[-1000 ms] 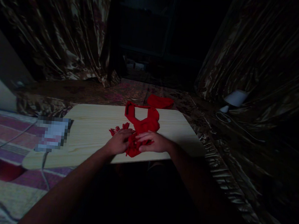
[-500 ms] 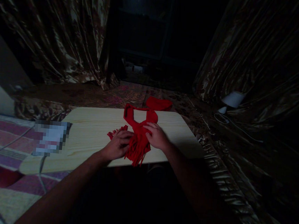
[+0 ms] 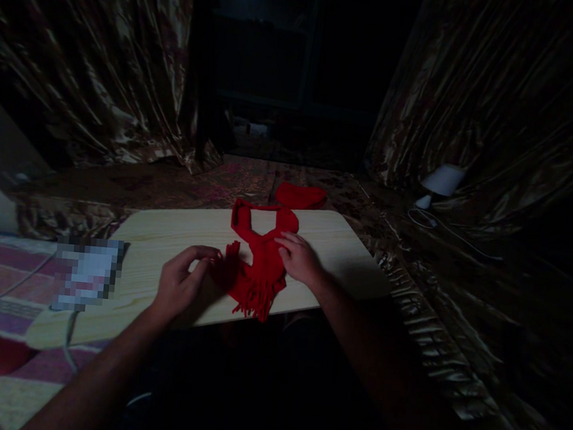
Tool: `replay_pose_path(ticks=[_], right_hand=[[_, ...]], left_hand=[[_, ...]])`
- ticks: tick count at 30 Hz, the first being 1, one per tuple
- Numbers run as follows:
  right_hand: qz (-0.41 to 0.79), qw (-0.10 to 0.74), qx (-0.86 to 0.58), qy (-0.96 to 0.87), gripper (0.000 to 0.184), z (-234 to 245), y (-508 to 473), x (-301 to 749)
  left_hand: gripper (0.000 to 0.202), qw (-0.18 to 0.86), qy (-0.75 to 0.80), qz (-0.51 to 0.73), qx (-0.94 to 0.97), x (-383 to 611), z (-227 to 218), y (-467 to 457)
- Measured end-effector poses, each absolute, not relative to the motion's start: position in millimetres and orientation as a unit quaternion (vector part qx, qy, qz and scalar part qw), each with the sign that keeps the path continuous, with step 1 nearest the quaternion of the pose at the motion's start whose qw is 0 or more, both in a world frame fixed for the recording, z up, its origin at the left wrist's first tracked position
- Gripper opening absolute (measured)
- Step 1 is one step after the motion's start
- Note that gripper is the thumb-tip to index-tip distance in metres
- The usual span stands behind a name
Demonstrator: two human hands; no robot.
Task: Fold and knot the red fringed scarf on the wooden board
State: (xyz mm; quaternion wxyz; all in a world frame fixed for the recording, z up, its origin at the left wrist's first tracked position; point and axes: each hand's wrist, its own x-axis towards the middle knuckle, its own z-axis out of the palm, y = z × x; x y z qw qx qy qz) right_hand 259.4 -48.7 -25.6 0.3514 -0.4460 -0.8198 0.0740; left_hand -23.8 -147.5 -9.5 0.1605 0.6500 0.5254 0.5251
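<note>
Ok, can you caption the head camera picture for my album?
Left hand by the fringe, right hand on a looped red scarf across a pale tabletop.

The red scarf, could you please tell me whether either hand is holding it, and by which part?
The left hand seems to pinch the red scarf by one fringed end; the right hand merely rests on it.

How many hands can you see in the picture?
2. The left hand is at the left-side fringe of the red scarf, and the right hand rests on the scarf. Dark areas could hide others.
</note>
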Motion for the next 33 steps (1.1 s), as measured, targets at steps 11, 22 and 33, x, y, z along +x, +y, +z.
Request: replay_pose_path(ticks=[11,22,33], right_hand=[[0.087,0.197,-0.311,-0.926,0.026,12,-94,221],[0.124,0.034,-0.333,-0.934,0.063,14,-95,208],[0.237,0.019,-0.221,-0.946,0.042,20,-108,215]], left_hand=[[0.059,0.084,0.522,0.219,0.82,-29,-29,-116],[0.059,0.016,0.61,0.075,0.788,-64,-56,-111],[0.056,0.007,0.59,0.15,0.793,-71,-68,-108]])
